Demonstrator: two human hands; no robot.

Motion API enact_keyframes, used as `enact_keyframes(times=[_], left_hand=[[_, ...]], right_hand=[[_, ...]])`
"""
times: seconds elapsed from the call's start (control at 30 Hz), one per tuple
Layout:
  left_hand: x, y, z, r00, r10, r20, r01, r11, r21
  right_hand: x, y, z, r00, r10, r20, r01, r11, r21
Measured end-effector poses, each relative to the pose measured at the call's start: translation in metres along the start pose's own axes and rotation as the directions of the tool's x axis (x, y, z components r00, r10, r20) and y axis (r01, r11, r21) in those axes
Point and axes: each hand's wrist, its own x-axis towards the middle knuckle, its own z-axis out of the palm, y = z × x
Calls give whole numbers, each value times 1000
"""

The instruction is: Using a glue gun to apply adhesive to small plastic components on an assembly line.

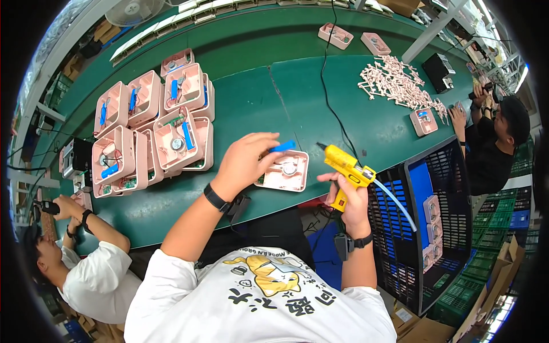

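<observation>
Between thumb and fingers, my left hand (247, 159) holds a blue cylindrical battery (282, 146) just over a pink plastic housing (293, 182). That housing lies open side up on the green bench, with a round silver part inside. My right hand (350, 199) grips a yellow hot glue gun (345, 166), a pale glue stick (399, 207) sticking out of its back. The gun's dark nozzle points up and left, to the right of the housing and apart from it. My left fingers hide part of the housing's left side.
Stacked pink housings (176, 137) with blue batteries stand on the left of the green bench (246, 97). A black cable (327, 86) crosses it. Small pink parts (394, 83) lie heaped at far right. A black crate (420, 228) stands right of me. Co-workers sit at both sides.
</observation>
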Motion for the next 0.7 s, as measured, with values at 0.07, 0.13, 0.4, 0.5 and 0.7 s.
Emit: enact_keyframes(times=[0.07, 0.13, 0.4, 0.5, 0.7], left_hand=[[-9, 5, 12, 955, -213, -207, 180, 970, -165], [-18, 3, 29, 938, -248, -242, 175, 942, -287], [-28, -11, 41, 923, -266, -277, 138, 902, -408], [-26, -6, 35, 931, -258, -258, 139, 905, -401], [-25, -6, 33, 935, -168, -312, 68, 949, -307]], right_hand=[[0, -10, 11, 988, 125, 93, -108, 980, -166], [8, -6, 20, 979, 170, 113, -143, 966, -216], [26, -6, 58, 927, 359, 110, -261, 827, -498], [27, -5, 62, 926, 370, 76, -258, 767, -587], [25, -7, 49, 898, 437, 56, -346, 778, -525]])
